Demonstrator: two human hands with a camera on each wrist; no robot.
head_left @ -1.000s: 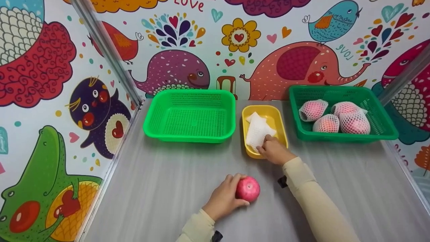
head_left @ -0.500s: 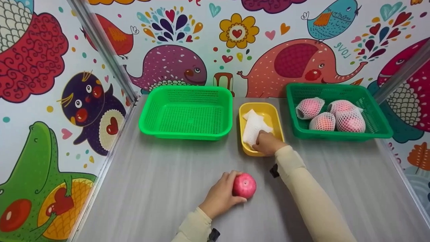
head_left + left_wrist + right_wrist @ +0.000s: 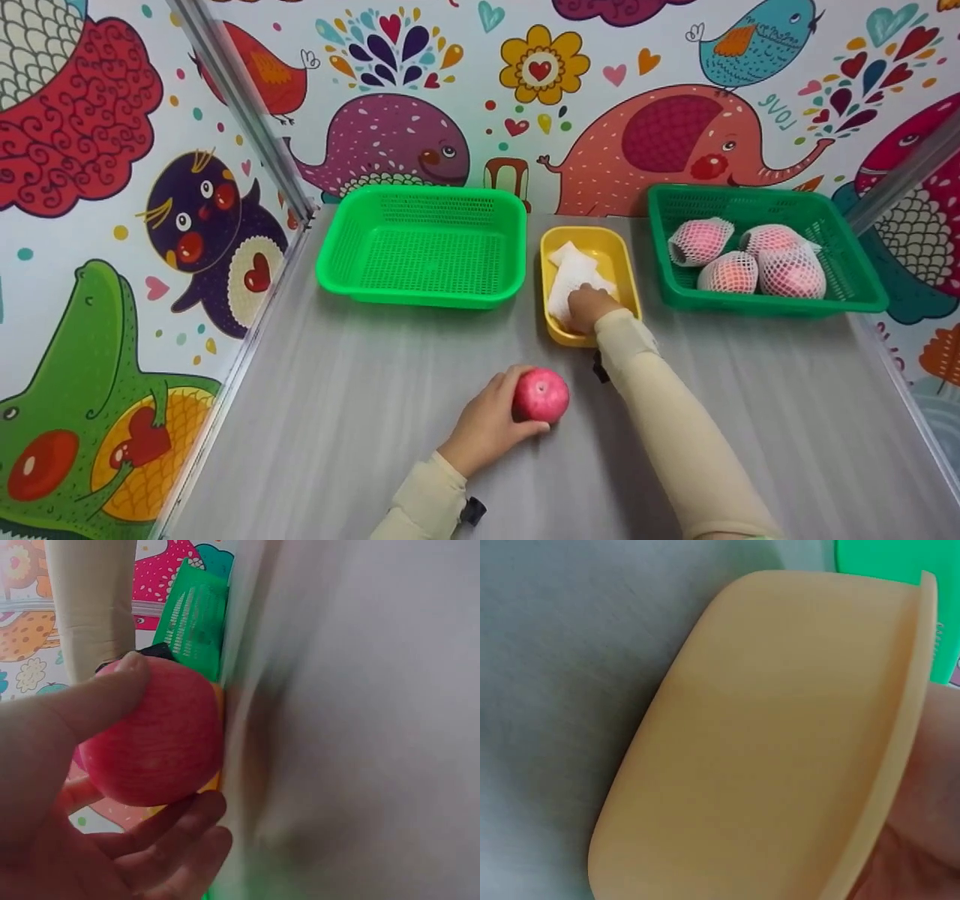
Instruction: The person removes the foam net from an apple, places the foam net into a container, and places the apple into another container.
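Note:
A pink-red apple [image 3: 541, 395] is gripped from its left side by my left hand [image 3: 481, 420], low over the grey table. In the left wrist view the thumb lies over the apple [image 3: 161, 739] and the fingers [image 3: 184, 840] come round below it. My right hand [image 3: 590, 306] reaches down into a small yellow tray [image 3: 550, 328], on white foam net sleeves [image 3: 574, 270] lying there. Its fingertips are hidden under the hand, so I cannot tell whether they pinch a sleeve. The right wrist view is mostly filled by the outer wall of the tray [image 3: 757, 735].
A bright green basket [image 3: 420, 300] stands left of the tray, its perforated bottom showing. To the right is a dark green basket [image 3: 780, 305] with several net-wrapped fruits [image 3: 791, 271]. Patterned walls [image 3: 420, 135] close off the back and sides of the grey table [image 3: 337, 420].
My right hand has moved a little farther into the yellow tray, over the sleeves, its fingers now tucked out of sight. My left hand and the apple have shifted slightly up in view.

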